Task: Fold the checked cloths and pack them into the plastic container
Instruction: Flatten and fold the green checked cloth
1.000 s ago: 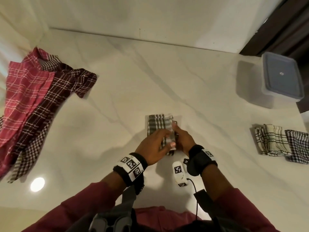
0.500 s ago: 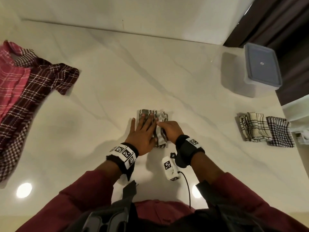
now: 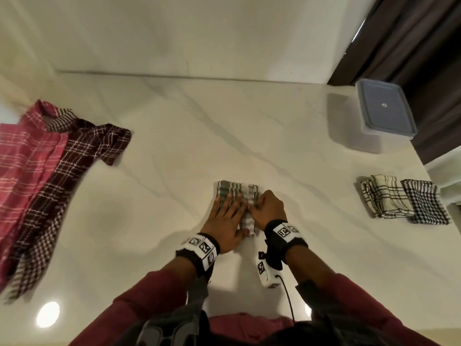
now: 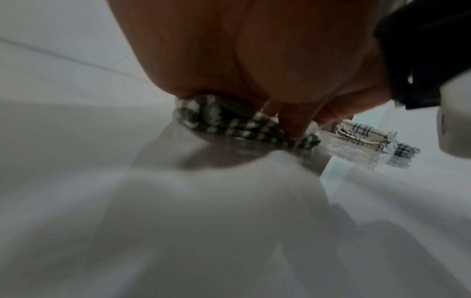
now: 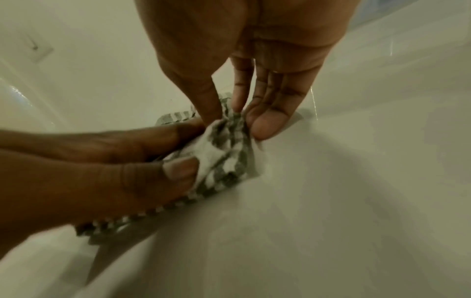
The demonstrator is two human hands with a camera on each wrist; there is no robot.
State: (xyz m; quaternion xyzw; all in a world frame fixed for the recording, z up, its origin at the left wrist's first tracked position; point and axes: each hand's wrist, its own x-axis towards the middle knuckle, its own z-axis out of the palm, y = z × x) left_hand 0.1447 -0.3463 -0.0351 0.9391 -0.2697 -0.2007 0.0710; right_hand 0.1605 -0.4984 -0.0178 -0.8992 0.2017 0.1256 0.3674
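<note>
Right wrist view shows your right hand [image 5: 257, 84] with its grip pinching a bunched corner of the grey checked cloth [image 5: 221, 153], thumb on one side and fingertips on the other, while your left hand [image 3: 225, 221] lies flat on the folded bundle with fingers spread and straight, pressing it to the pale marble surface [image 3: 174, 146]. That cloth sits in front of you near the middle of the surface, already reduced to a small thick rectangle. The risk, as I judge it, lies in that pinched corner: it looks crumpled rather than squared, so if you pull it across while your left palm bears down unevenly, the layers may skew or the top fold may spring back once you lift off. Letting go with both hands at once could let the bundle loosen. Farther to your right, two folded cloths [image 3: 404, 202] lie side by side, touching, and beyond them the plastic container [image 3: 385, 114] stands at the far right edge with its lid on; you would need a free hand to open it, and carrying a slack bundle that far invites it to unfold. Well apart on your left, the red and maroon checked cloths [image 3: 50, 171] lie unfolded in a loose heap, waiting their turn.
</note>
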